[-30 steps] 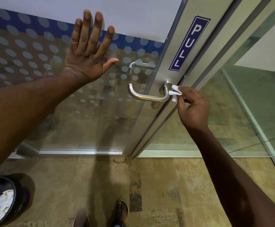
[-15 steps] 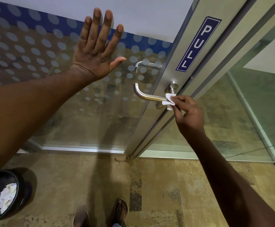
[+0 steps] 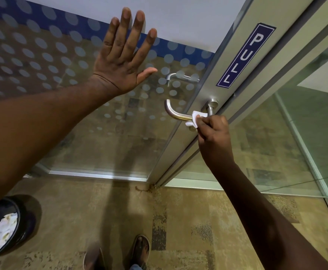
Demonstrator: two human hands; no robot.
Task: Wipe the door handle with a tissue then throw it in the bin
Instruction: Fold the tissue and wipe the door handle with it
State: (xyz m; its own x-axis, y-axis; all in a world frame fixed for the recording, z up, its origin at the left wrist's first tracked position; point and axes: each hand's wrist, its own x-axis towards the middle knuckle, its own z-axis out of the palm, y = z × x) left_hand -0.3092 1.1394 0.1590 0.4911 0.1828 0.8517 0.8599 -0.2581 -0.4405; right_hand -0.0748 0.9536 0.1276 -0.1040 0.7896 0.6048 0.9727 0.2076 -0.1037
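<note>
A brushed steel lever door handle (image 3: 173,113) sticks out from the metal door frame, its free end curving up to the left. My right hand (image 3: 212,131) pinches a small folded white tissue (image 3: 195,118) and presses it around the straight bar of the handle, near the frame. My left hand (image 3: 123,55) lies flat on the dotted glass door, fingers spread, holding nothing. A black round bin (image 3: 5,225) stands on the floor at the lower left, with crumpled white paper inside.
A blue PULL sign (image 3: 244,55) is stuck on the door frame above the handle. A second handle (image 3: 178,76) shows through the glass on the far side. A fixed glass panel (image 3: 295,137) is to the right. My sandalled feet (image 3: 137,252) stand on patterned carpet.
My right hand has slid the tissue leftwards along the handle, from the spindle by the frame onto the bar. My left hand stays flat on the glass.
</note>
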